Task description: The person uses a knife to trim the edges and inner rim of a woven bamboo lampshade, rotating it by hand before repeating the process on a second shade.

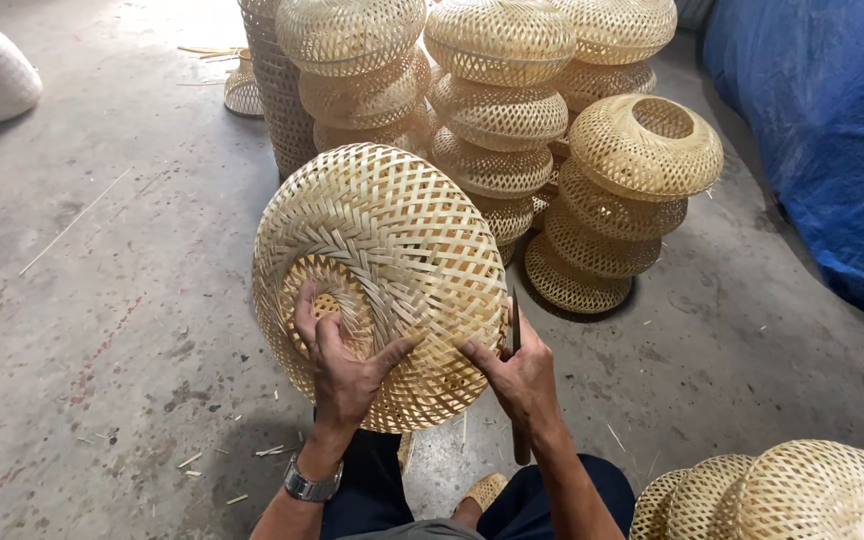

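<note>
A round woven bamboo shade rests tilted on my lap, its ringed opening turned toward me at the lower left. My left hand grips the shade at that opening, fingers hooked over the rim and thumb spread on the weave. My right hand presses against the shade's lower right edge and holds a thin dark knife-like tool, blade pointing up along the weave. A metal watch sits on my left wrist.
Stacks of similar woven bamboo shades stand just behind, another stack to the right. More shades lie at the lower right. A blue tarp covers the right side. Bamboo slivers litter the concrete floor.
</note>
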